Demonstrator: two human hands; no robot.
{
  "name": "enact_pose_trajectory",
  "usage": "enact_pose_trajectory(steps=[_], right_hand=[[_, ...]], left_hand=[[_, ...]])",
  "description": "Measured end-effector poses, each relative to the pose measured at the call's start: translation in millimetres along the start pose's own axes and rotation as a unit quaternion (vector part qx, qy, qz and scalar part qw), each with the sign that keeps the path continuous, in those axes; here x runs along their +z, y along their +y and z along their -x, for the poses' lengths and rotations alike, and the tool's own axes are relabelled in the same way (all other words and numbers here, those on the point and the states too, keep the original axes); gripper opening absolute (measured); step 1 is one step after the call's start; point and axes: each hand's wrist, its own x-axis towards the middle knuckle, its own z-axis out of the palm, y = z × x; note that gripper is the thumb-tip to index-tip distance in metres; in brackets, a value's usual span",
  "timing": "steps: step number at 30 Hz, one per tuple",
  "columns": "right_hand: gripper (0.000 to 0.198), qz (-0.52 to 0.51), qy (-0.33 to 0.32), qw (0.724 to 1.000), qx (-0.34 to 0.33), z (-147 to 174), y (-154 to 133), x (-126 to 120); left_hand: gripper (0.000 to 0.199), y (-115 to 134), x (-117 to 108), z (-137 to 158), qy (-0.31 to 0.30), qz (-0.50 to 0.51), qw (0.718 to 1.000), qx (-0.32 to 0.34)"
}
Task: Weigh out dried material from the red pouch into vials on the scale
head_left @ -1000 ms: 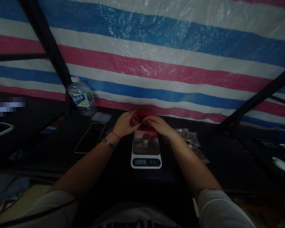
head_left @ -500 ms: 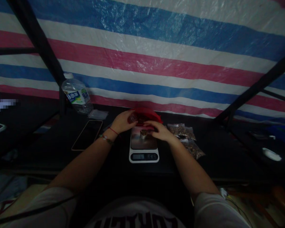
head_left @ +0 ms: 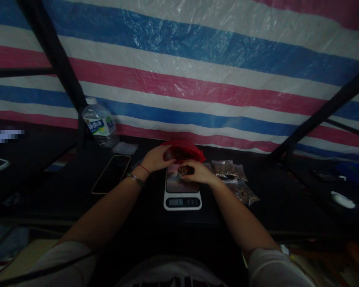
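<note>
A white kitchen scale (head_left: pixel 183 203) with a dark plate and a lit display lies in front of me. Over its plate is a small round cup (head_left: pixel 180 173) filled with brown bits, and my right hand (head_left: pixel 197 173) grips it between thumb and fingers. Whether the cup rests on the plate or is slightly raised, I cannot tell. Just behind the scale sits a red plastic bag (head_left: pixel 194 149), open toward me, with dark contents. My left hand (head_left: pixel 158 158) is closed on the bag's left edge, its fingertips partly inside the opening.
Several small clear bags (head_left: pixel 242 193) of brown bits lie right of the scale. To the left are a phone (head_left: pixel 112 174), a stack of clear bags (head_left: pixel 125 148) and a large plastic bottle (head_left: pixel 101 125). Black frame bars (head_left: pixel 55 59) and a striped sheet (head_left: pixel 185 87) stand behind.
My right hand has come from the red bag's front edge down to the cup and closed around it. My left hand stays at the bag. The camera view has shifted slightly.
</note>
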Motion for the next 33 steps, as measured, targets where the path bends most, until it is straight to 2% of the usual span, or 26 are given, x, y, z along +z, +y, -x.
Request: enact_pose_trajectory(steps=[6,11,14,17,19,24,29,33], right_hand=[[0.046,-0.151,0.122,0.981,0.018,-7.2,6.1,-3.0],[0.050,-0.127,0.167,0.978,0.014,-22.3,4.7,-5.6],[0.052,-0.096,0.171,0.980,0.029,-31.6,-2.2,-4.4],[0.039,-0.048,0.152,0.987,0.022,-39.2,-11.8,-7.9],[0.033,-0.014,0.130,0.991,-0.004,-43.3,-18.3,-13.7],[0.036,0.017,0.091,0.992,-0.081,-50.6,-29.7,-27.9],[0.037,-0.039,0.080,0.995,-0.034,-49.5,-30.1,-29.1],[0.056,-0.086,0.099,0.991,0.007,-40.2,-28.8,-25.8]], left_hand=[[0.062,2.1,7.8,1.7,-0.017,0.020,1.000,-0.010],[0.068,2.3,17.0,3.5,0.012,0.048,0.999,-0.013],[0.069,5.2,19.9,3.7,0.042,0.081,0.996,-0.016],[0.070,7.6,22.1,3.5,0.065,0.112,0.992,-0.010],[0.069,7.9,24.1,3.5,0.073,0.125,0.989,-0.008],[0.066,5.3,30.4,4.1,0.103,0.153,0.982,-0.031],[0.061,4.0,32.0,4.8,0.140,0.178,0.974,-0.022],[0.056,0.8,26.4,6.1,0.187,0.148,0.971,0.006]])
